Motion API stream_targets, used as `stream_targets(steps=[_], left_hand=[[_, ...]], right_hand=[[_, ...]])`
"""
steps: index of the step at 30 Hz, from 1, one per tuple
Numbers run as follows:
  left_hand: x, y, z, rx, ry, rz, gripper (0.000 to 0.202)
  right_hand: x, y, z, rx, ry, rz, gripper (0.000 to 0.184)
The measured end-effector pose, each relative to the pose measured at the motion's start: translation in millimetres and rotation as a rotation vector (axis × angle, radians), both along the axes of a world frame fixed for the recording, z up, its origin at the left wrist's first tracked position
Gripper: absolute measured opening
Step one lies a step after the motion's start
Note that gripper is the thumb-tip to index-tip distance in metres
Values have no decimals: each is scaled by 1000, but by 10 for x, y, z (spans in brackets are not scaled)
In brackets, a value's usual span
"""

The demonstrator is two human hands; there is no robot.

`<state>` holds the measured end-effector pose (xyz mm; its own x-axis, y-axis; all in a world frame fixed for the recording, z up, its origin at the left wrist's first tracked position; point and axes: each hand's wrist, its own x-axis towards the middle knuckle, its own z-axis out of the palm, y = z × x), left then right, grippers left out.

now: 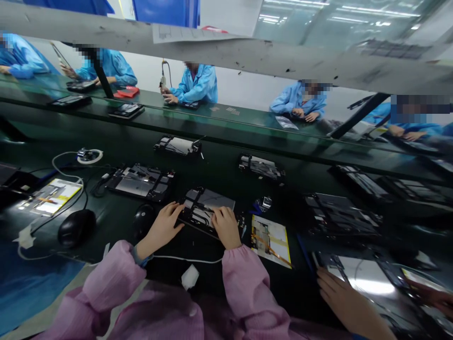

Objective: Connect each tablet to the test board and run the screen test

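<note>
An opened tablet-like device [212, 196] lies in front of me, its dark frame, grey plates and black cables exposed. My left hand [163, 227] is at its left front corner, fingertips at the edge, thumb held apart from the fingers. My right hand [227, 227] rests over the device's right half with its fingers bent down together onto the inner parts. What lies under those fingertips is hidden. Just right of the device is a yellow-edged flat panel [279, 231] with an orange ribbon strip.
Similar opened devices [141, 182] lie around the dark green bench. Two black mice [76, 227] are at the left, near white cables [72, 174]. A neighbour's hand [348, 300] touches a device at the lower right. Co-workers in blue [198, 85] sit across, beneath an overhead beam [212, 47].
</note>
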<state>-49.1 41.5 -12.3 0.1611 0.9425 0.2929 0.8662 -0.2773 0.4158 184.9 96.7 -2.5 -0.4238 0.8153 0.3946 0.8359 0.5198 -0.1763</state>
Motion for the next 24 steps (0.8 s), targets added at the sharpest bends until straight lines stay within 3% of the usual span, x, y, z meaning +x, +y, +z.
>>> stream_targets(steps=[5, 10, 13, 17, 20, 24], left_hand=[[-6, 46, -34, 43, 41, 25, 53], [-72, 111, -90, 45, -29, -39, 52], [-75, 113, -154, 59, -78, -62, 47], [-50, 78, -193, 134, -57, -77, 36], [-22, 51, -70, 224, -75, -81, 29], [56, 85, 366, 316, -141, -163, 29]], right_hand=[[70, -6, 81, 57, 112, -189, 16], [473, -196, 121, 41, 521, -466, 7], [643, -337, 29, -38, 639, -515, 11], [654, -393, -55, -133, 672, -554, 9], [667, -361, 37, -189, 726, -575, 11], [789, -280, 325, -316, 900, -496, 13]])
